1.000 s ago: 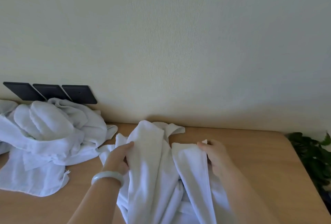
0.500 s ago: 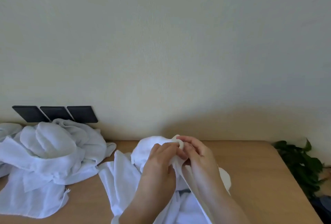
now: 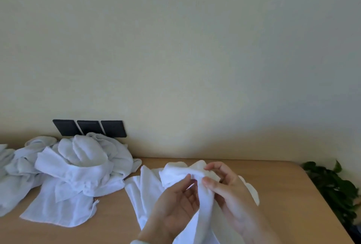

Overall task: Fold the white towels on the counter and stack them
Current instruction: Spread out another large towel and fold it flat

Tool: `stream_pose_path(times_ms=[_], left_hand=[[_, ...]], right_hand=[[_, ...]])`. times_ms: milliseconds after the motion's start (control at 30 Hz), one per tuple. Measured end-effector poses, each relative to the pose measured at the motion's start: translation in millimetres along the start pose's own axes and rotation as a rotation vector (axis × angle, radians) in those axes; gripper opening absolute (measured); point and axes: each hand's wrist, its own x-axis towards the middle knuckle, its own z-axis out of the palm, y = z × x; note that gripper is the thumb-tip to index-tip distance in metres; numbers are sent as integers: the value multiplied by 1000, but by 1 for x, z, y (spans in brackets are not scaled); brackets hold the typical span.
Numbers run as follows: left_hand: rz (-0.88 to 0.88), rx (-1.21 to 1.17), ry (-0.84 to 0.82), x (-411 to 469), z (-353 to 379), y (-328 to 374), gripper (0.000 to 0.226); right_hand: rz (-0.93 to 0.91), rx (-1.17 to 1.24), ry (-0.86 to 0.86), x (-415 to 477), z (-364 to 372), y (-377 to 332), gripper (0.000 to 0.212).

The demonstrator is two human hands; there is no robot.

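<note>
A white towel (image 3: 175, 173) lies crumpled on the wooden counter (image 3: 283, 195) in front of me, with one end lifted between my hands. My right hand (image 3: 230, 189) pinches that bunched end between thumb and curled fingers. My left hand (image 3: 175, 204) is palm up just left of it, fingers loosely extended, fingertips touching the cloth. A strip of the towel hangs down between both hands to the bottom edge. A heap of unfolded white towels (image 3: 78, 167) sits at the left of the counter, against the wall.
Three black wall plates (image 3: 89, 127) sit above the heap. A green leafy plant (image 3: 336, 187) stands past the counter's right edge. Bare counter shows to the right of my hands and in front of the heap.
My view has swung left and down slightly. My left hand has turned palm up and loosened its grip, while the right keeps the towel's bunched end pinched.
</note>
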Motion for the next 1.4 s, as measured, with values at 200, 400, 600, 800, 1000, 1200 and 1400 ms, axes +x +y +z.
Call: stream_pose_path(times_ms=[200,400,600,800,1000,1200,1400], left_hand=[[97,-91,220,15,-7,13,40],[277,-87,201,21,33,56,7],[592,414,254,-4,99,117,25],[513,230,453,5,66,118,29],[688,618,472,5,73,129,15],[617,1115,199,12,94,69,35],[651,992,113,14,67,47,21]], right_hand=[[-12,108,-97,-7,-5,-3,46],[-190,244,-60,8,-8,-49,57],[-221,-74,-137,18,-4,-131,16],[25,-602,-80,26,-43,-84,18],[-289,-338,313,47,-28,-107,34],[75,-44,79,64,22,-89,21],[91,20,165,57,12,-62,15]])
